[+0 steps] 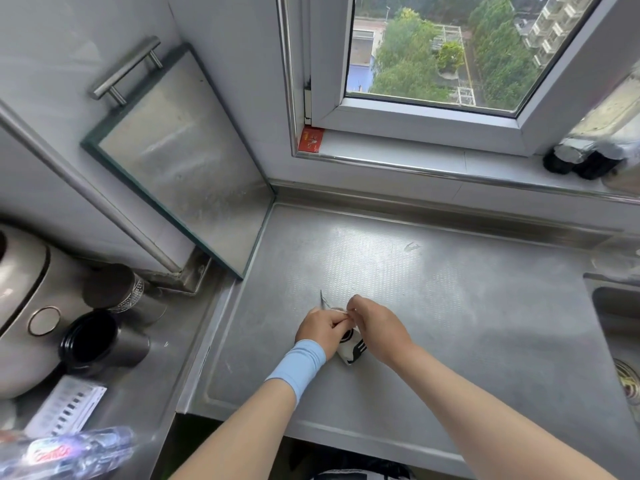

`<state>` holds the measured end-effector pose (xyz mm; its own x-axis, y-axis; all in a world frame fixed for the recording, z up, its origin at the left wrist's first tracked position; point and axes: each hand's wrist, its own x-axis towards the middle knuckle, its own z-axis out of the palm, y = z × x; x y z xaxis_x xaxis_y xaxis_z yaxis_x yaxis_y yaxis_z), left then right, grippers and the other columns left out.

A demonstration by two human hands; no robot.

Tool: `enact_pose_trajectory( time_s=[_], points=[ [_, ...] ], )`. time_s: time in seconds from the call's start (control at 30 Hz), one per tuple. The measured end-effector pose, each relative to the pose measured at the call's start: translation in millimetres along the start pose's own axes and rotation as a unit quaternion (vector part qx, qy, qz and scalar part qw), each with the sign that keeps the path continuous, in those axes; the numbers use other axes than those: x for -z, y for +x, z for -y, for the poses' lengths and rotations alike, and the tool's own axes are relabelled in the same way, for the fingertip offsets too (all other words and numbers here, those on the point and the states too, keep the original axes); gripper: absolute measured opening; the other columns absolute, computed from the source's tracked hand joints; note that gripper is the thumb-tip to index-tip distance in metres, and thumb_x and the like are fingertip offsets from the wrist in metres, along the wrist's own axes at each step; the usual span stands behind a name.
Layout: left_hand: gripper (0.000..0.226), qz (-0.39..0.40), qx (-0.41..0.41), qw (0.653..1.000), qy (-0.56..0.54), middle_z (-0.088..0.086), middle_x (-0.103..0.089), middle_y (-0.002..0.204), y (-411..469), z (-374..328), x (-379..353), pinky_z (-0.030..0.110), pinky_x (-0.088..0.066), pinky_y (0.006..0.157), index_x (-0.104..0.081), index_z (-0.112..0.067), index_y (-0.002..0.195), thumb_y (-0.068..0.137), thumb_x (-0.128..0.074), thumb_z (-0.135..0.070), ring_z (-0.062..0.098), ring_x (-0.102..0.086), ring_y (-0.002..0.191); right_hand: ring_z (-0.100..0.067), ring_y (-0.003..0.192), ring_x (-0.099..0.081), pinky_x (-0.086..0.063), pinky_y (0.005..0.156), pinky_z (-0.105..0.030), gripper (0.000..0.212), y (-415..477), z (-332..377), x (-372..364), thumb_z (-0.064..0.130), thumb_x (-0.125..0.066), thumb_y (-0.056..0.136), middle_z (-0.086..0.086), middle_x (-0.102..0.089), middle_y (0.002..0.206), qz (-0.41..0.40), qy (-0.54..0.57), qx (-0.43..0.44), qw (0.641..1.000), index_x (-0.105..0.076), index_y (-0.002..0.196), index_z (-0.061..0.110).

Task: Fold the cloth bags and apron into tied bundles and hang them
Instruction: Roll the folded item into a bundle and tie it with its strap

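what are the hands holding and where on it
The left hand and right hand both pinch the folded white cloth bundle with a black fork print; the grip is at its far upper end.

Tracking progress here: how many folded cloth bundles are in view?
1: the white, black-printed bundle on the steel counter, pinched by the left hand and right hand. Others may be outside the frame.

Bottle label [48, 453] blurred, no text legible
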<state>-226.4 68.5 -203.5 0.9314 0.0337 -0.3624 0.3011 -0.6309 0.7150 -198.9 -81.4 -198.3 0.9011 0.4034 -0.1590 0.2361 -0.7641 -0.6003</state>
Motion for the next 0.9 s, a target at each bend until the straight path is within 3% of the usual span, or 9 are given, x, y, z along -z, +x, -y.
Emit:
enact_pose_trajectory(
  time_s=[0.1,0.2,0.27,0.37,0.47,0.53,0.63,0.8,0.9],
  points=[
    [0.016,-0.028,0.002,0.999,0.021,-0.011,-0.070,0.086,-1,4,1,0.030,-0.052,0.082,-0.071,-0.038,0.091,0.086,-0.056,-0.040,0.012,-0.061,0.087,-0.023,0.073,-0.056,-0.040,0.060,-0.032,0.012,4,4,3,0.035,-0.048,0.098,0.002,-0.061,0.076,0.021,-0.033,-0.098,0.994,-0.057,0.095,0.027],
    [0.016,-0.047,-0.027,0.998,0.009,-0.007,-0.068,0.091,-4,7,-1,0.029,-0.051,0.085,-0.065,-0.032,0.103,0.089,-0.059,-0.027,0.012,-0.060,0.090,-0.014,0.081,-0.062,-0.046,0.067,-0.028,0.014,10,4,13,0.038,-0.057,0.089,0.008,-0.069,0.084,0.070,-0.034,-0.140,0.987,-0.069,0.089,0.032],
    [0.022,-0.035,-0.052,0.998,0.012,-0.007,-0.067,0.093,-4,9,1,0.025,-0.048,0.088,-0.064,-0.029,0.110,0.091,-0.058,-0.021,0.013,-0.058,0.094,-0.005,0.068,-0.058,-0.044,0.063,-0.025,0.016,12,5,22,0.033,-0.059,0.086,0.013,-0.065,0.070,0.121,0.018,-0.136,0.983,-0.070,0.075,0.033],
    [0.017,0.006,-0.079,0.996,0.044,-0.003,-0.058,0.099,0,11,5,0.024,-0.044,0.089,-0.070,-0.018,0.100,0.094,-0.053,-0.018,0.015,-0.056,0.095,-0.003,0.049,-0.040,-0.033,0.052,-0.021,0.037,11,14,37,0.023,-0.062,0.086,0.015,-0.048,0.047,0.159,0.113,-0.141,0.971,-0.064,0.051,0.033],
    [0.017,0.050,-0.038,0.998,-0.014,-0.007,-0.047,0.101,1,8,13,0.022,-0.043,0.088,-0.064,-0.013,0.093,0.096,-0.050,-0.021,0.013,-0.055,0.093,-0.004,0.052,-0.041,-0.033,0.052,-0.017,0.020,14,21,42,0.019,-0.066,0.084,0.014,-0.053,0.053,0.165,0.161,-0.145,0.962,-0.074,0.066,0.022],
    [0.016,0.081,-0.021,0.996,-0.038,-0.007,-0.048,0.096,-1,5,18,0.025,-0.045,0.083,-0.058,-0.016,0.081,0.092,-0.054,-0.027,0.013,-0.055,0.087,-0.001,0.045,-0.041,-0.031,0.045,-0.014,0.013,15,25,42,0.014,-0.064,0.085,0.014,-0.051,0.048,0.175,0.185,-0.161,0.954,-0.073,0.076,0.011],
    [0.026,0.090,-0.030,0.995,-0.013,-0.006,-0.047,0.090,-8,2,21,0.022,-0.042,0.068,-0.052,-0.018,0.066,0.078,-0.064,-0.038,0.010,-0.050,0.072,-0.010,0.041,-0.029,-0.021,0.040,-0.022,0.016,17,29,37,0.012,-0.060,0.085,0.005,-0.039,0.047,0.190,0.215,-0.201,0.937,-0.070,0.073,0.014],
    [0.011,0.005,-0.098,0.995,0.014,0.001,-0.059,0.091,-13,7,23,0.025,-0.042,0.075,-0.064,-0.014,0.089,0.093,-0.057,-0.023,0.017,-0.054,0.082,-0.015,0.045,-0.022,-0.015,0.044,-0.022,0.015,16,28,31,0.013,-0.061,0.086,-0.001,-0.032,0.052,0.169,0.243,-0.238,0.925,-0.071,0.075,0.012],
    [0.021,-0.043,-0.137,0.989,0.041,0.009,-0.067,0.096,-19,17,26,0.028,-0.045,0.084,-0.072,-0.012,0.104,0.095,-0.053,-0.014,0.021,-0.058,0.091,-0.014,0.044,-0.022,-0.015,0.043,-0.022,0.013,14,27,32,0.016,-0.065,0.088,0.000,-0.030,0.052,0.172,0.257,-0.240,0.920,-0.073,0.081,0.008]
  ],
)
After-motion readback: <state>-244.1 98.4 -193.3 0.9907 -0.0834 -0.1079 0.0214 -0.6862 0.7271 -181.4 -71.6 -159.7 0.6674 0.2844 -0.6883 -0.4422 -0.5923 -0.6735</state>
